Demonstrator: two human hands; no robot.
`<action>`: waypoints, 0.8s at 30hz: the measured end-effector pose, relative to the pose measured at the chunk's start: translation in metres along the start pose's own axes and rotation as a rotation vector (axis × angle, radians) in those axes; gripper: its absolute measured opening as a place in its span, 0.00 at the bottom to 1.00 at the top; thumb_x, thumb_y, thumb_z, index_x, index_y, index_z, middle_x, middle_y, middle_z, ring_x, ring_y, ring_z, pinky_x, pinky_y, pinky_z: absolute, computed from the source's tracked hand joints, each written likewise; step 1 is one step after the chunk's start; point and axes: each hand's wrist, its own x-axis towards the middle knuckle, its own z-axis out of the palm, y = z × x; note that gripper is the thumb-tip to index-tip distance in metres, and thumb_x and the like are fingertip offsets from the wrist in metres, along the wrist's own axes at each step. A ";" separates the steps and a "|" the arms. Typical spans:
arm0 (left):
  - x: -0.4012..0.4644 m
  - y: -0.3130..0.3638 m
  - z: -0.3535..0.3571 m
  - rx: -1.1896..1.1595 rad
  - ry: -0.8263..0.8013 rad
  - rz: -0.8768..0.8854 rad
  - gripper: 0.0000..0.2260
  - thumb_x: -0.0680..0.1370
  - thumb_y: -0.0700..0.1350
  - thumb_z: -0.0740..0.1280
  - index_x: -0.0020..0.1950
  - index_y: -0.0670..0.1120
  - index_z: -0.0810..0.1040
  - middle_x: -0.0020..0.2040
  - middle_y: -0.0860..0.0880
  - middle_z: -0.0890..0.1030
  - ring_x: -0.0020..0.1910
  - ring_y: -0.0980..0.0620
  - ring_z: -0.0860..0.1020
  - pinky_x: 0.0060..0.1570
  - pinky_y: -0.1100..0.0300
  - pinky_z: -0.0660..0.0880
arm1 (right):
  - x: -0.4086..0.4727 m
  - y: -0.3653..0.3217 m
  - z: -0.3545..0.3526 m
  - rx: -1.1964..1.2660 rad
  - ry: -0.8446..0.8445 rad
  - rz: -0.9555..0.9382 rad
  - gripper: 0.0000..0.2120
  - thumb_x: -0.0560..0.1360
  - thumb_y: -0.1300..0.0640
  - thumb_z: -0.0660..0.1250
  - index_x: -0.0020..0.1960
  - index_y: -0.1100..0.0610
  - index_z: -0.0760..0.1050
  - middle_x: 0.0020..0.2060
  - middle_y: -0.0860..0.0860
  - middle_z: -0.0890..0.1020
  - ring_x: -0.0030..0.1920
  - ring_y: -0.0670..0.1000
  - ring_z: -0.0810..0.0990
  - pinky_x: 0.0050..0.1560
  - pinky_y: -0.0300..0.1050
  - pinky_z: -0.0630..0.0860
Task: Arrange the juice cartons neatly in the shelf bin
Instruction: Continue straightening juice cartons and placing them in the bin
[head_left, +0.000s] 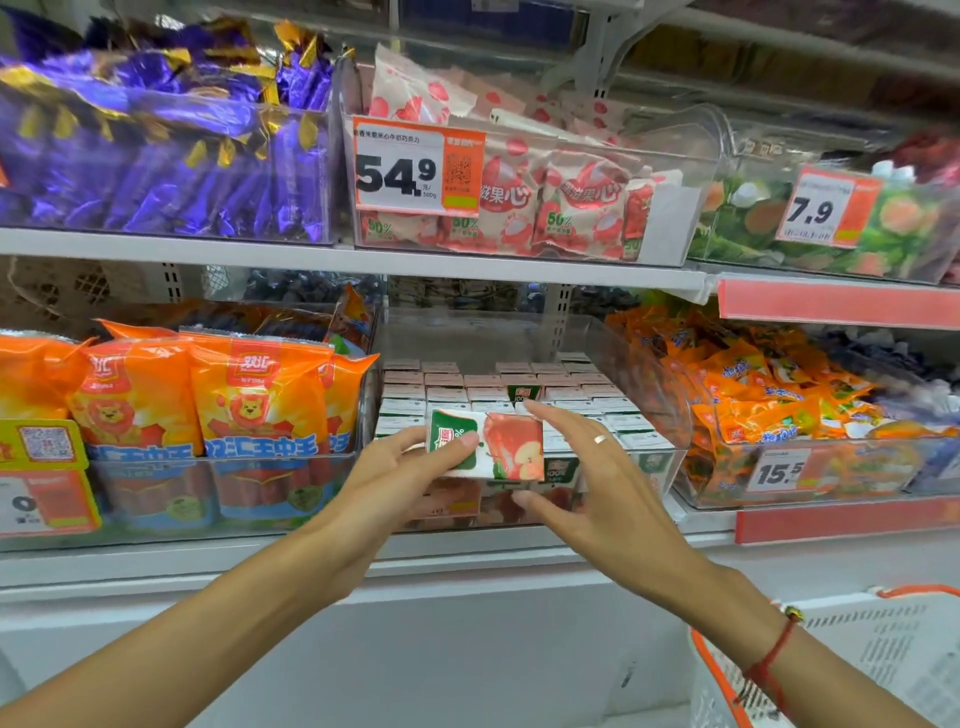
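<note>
The left hand (387, 467) pinches a green-and-white apple juice carton (485, 446) between thumb and fingers (462, 440), holding it on its side just above the front of the clear shelf bin (670, 415). The right hand (597, 467) hovers beside the carton's right end, its fingers straight and spread, whether touching cannot be told. Rows of upright juice cartons (467, 395) fill the bin behind it.

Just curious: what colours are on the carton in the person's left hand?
Green, white and pinkish red, with an apple picture on the carton, seen from the head camera.

Sideways apple-print juice carton (485, 445) above shelf bin (675, 415)
</note>
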 end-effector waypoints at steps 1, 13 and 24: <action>0.005 0.004 0.001 -0.003 0.043 0.021 0.15 0.74 0.52 0.71 0.59 0.50 0.78 0.50 0.51 0.86 0.49 0.53 0.84 0.55 0.57 0.78 | 0.004 0.009 -0.001 0.009 0.003 0.059 0.32 0.76 0.46 0.68 0.75 0.40 0.57 0.69 0.35 0.64 0.69 0.35 0.59 0.66 0.28 0.57; 0.145 0.012 0.055 0.481 0.344 0.284 0.17 0.77 0.49 0.70 0.64 0.47 0.72 0.58 0.48 0.80 0.53 0.48 0.78 0.48 0.56 0.73 | 0.017 0.079 0.002 -0.419 -0.116 0.227 0.36 0.74 0.33 0.38 0.73 0.46 0.66 0.72 0.43 0.68 0.73 0.45 0.63 0.69 0.40 0.54; 0.178 0.044 0.050 1.324 -0.022 0.320 0.26 0.78 0.51 0.68 0.75 0.51 0.66 0.69 0.47 0.75 0.64 0.43 0.74 0.59 0.53 0.71 | 0.014 0.082 0.006 -0.449 -0.092 0.202 0.36 0.74 0.33 0.35 0.73 0.45 0.64 0.73 0.42 0.67 0.73 0.43 0.60 0.68 0.37 0.49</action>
